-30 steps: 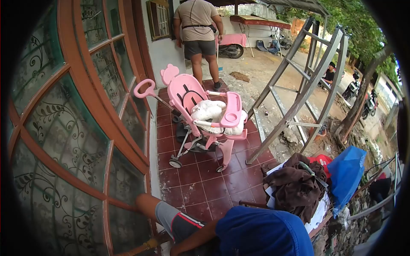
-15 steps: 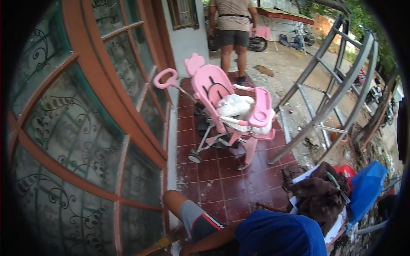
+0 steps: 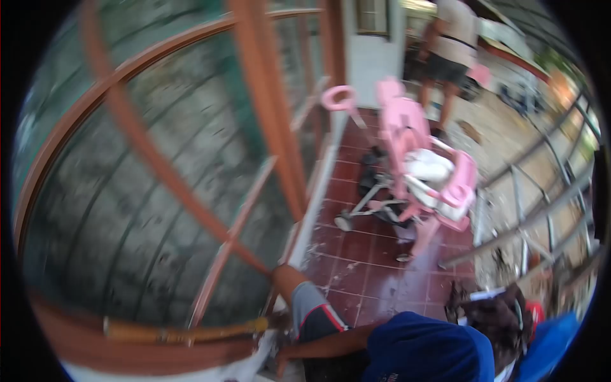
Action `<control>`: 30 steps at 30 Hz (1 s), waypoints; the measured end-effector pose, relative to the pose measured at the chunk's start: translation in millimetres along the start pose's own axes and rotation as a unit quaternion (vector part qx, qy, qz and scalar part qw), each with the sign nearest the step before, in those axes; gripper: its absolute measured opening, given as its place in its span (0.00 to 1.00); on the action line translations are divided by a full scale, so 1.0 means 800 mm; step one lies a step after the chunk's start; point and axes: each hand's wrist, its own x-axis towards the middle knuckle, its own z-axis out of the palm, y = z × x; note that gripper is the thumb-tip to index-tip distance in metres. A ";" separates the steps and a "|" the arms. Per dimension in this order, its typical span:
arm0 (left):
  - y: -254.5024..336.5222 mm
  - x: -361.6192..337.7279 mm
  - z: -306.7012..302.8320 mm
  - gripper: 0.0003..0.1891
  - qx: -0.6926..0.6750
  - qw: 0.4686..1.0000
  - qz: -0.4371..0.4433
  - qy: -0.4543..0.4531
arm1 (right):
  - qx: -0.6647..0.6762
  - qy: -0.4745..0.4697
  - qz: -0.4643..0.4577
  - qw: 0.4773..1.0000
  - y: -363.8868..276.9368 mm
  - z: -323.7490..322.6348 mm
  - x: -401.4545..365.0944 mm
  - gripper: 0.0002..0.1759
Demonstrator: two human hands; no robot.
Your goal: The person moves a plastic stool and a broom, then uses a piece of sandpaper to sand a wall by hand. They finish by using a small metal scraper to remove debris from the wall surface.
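My right arm, in a blue short sleeve [image 3: 426, 347], reaches left along the bottom of the view. At its end my right hand [image 3: 281, 361] is low beside the brown window frame [image 3: 153, 353], its fingers blurred and partly cut off. I cannot tell whether it holds anything. A long yellowish stick-like piece [image 3: 184, 332], orange at its right end, lies along the lower frame rail just left of that hand. My bent knee [image 3: 287, 280], in grey and dark shorts with a red stripe, is right of the glass pane [image 3: 153, 178]. My left hand is out of view.
A pink stroller [image 3: 407, 127] with a white bundle stands on red tiles [image 3: 363, 274]. Behind it a person [image 3: 449, 44] stands facing away. A grey metal frame [image 3: 541, 210] leans at the right. Dark cloth [image 3: 496, 318] and a blue bag [image 3: 550, 350] lie near my shoulder.
My view has swung left and blurred, so the stroller and the person sit farther right. More of the window, the yellowish piece and my right hand now show at the bottom.
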 end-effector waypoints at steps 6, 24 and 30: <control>0.020 -0.004 0.005 0.06 0.069 0.990 0.100 0.073 | -0.068 -0.062 0.042 0.995 0.004 0.005 -0.021 0.36; 0.044 0.024 -0.057 0.10 0.270 0.882 0.315 0.223 | -0.042 -0.144 0.036 0.988 -0.036 -0.041 -0.044 0.42; 0.048 0.043 -0.065 0.08 0.138 0.929 0.288 0.186 | -0.071 -0.195 0.073 0.975 -0.053 -0.046 -0.048 0.44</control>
